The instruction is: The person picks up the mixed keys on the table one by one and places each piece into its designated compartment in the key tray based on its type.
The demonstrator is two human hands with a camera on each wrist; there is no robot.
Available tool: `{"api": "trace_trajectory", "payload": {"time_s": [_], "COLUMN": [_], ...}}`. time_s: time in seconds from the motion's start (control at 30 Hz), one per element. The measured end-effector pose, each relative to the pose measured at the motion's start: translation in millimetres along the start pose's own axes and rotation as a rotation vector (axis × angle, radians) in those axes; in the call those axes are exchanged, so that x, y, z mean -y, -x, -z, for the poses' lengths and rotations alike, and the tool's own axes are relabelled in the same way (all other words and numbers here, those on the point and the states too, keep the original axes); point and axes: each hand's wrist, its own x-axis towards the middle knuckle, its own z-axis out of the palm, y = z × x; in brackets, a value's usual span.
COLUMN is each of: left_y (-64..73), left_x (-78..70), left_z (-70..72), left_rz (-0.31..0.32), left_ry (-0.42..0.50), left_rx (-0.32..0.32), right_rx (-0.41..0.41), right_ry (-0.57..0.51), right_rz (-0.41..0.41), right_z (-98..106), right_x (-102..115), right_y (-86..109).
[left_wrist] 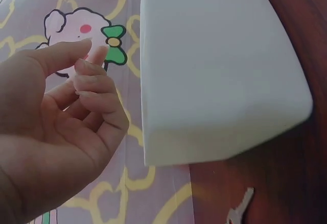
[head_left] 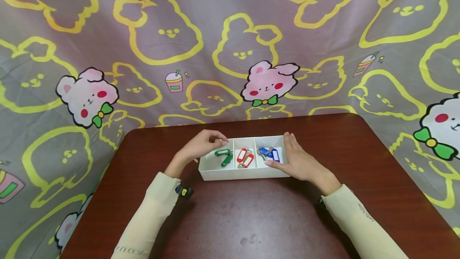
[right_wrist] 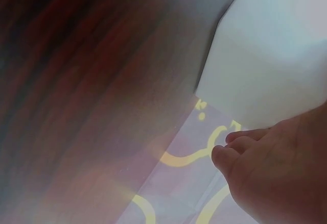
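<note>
In the head view a white three-part tray point(head_left: 248, 173) stands on the table. Green key tags point(head_left: 227, 160) lie in its left compartment, red key tags point(head_left: 248, 161) in the middle, and blue key tags point(head_left: 275, 155) with keys in the right. Over the tray's left end hovers my left hand point(head_left: 205, 142); the left wrist view shows its fingers loosely bent, holding nothing, apart from the tray wall. My right hand point(head_left: 300, 163) rests against the tray's right end, fingers straight, thumb reaching over the front rim. A key point(left_wrist: 240, 208) shows below the tray in the left wrist view.
The dark wooden table point(head_left: 230, 219) has rounded far corners. A patterned cloth point(head_left: 215, 43) hangs behind it and along both sides. A black band with a yellow mark point(head_left: 184, 191) sits on the left wrist.
</note>
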Motion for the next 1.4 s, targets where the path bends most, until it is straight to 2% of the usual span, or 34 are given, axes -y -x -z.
{"api": "trace_trajectory", "payload": {"time_s": [0.33, 0.57, 0.87, 1.2, 1.4], "left_y": [11.0, 13.8, 22.7, 32.1, 34.4], "left_x": [13.3, 25.4, 37.2, 46.3, 50.1], "left_z": [7.6, 8.0, 13.5, 19.7, 22.9], "left_rz": [0.022, 0.031, 0.051, 0.080, 0.119], "left_ry": [0.017, 0.010, 0.020, 0.105, 0.022], "left_rx": [-0.057, -0.053, -0.083, -0.109, -0.139], "right_rx": [-0.004, 0.001, -0.003, -0.001, -0.005], "right_ry": [0.000, 0.001, 0.017, 0.044, 0.045], "right_rz": [0.002, 0.001, 0.001, -0.006, -0.001], "right_z": [-1.6, -1.5, -3.1, 0.0, -0.9], "right_x": [-2.4, -1.6, -0.8, -0.5, -1.6], "right_y": [0.4, 0.9, 0.2, -0.4, -1.5]}}
